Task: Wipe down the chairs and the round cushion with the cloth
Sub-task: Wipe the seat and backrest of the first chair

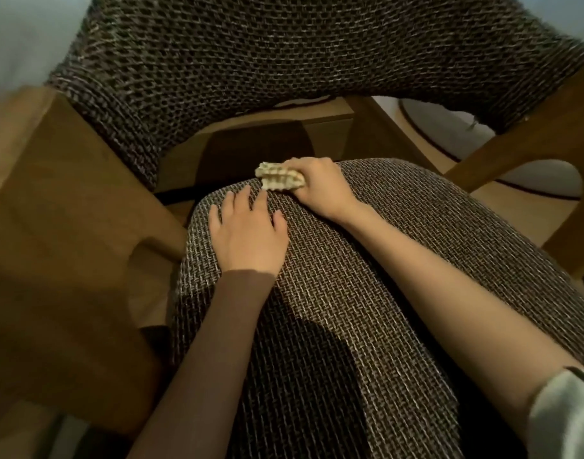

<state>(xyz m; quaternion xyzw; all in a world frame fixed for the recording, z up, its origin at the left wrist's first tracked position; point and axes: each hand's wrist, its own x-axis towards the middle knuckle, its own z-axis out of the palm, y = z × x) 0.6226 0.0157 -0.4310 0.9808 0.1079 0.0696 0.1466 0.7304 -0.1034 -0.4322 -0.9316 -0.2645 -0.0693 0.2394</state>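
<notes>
As the head view shows, the right hand [323, 190] grips the bunched cloth [280, 178] at the rear edge of the chair seat [350, 293], with its fingers curled over the wad. The left hand [250, 233] lies flat on the seat just beside the cloth, fingers straight and spread, holding nothing. The cloth looks light and soft, so I judge it crumples easily and is best held from above. The woven seat seems rough and may drag on it.

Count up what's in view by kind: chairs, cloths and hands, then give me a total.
Chairs: 1, the chair with the woven seat
Cloths: 1, the cloth, bunched on the seat
Hands: 2, the left hand flat on the seat and the right hand holding the cloth
Total: 4
</notes>
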